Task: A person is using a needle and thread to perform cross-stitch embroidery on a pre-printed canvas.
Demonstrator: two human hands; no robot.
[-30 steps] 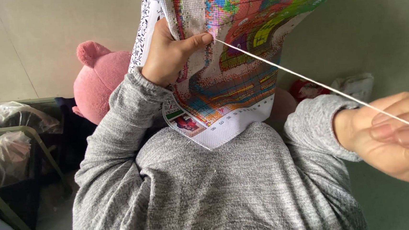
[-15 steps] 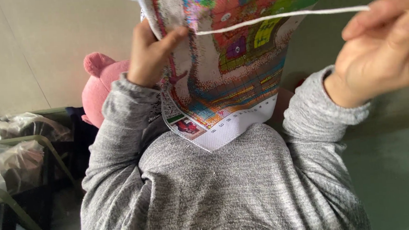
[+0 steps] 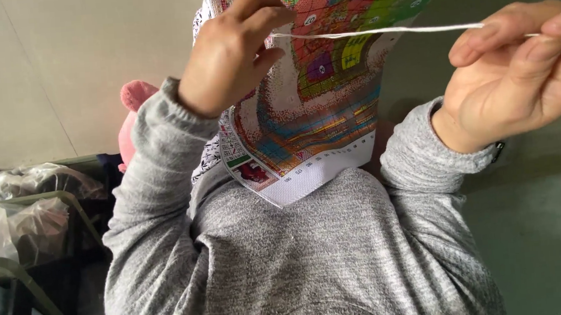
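A many-coloured cross-stitch canvas with a white lower border hangs in front of my chest. My left hand grips its upper left part, thumb on the front of the fabric. A white thread runs taut from the canvas near that thumb across to the right. My right hand pinches the thread between thumb and fingers at the right edge of view, level with the left hand. Both arms wear grey knitted sleeves.
A pink plush toy lies behind my left arm. At the lower left stands a dark green metal frame with crumpled clear plastic bags on it. A pale wall fills the background, and grey floor shows at the right.
My right hand has risen from low right to the height of the canvas, drawing the thread from a downward slant to nearly level. The left hand has kept its hold on the canvas.
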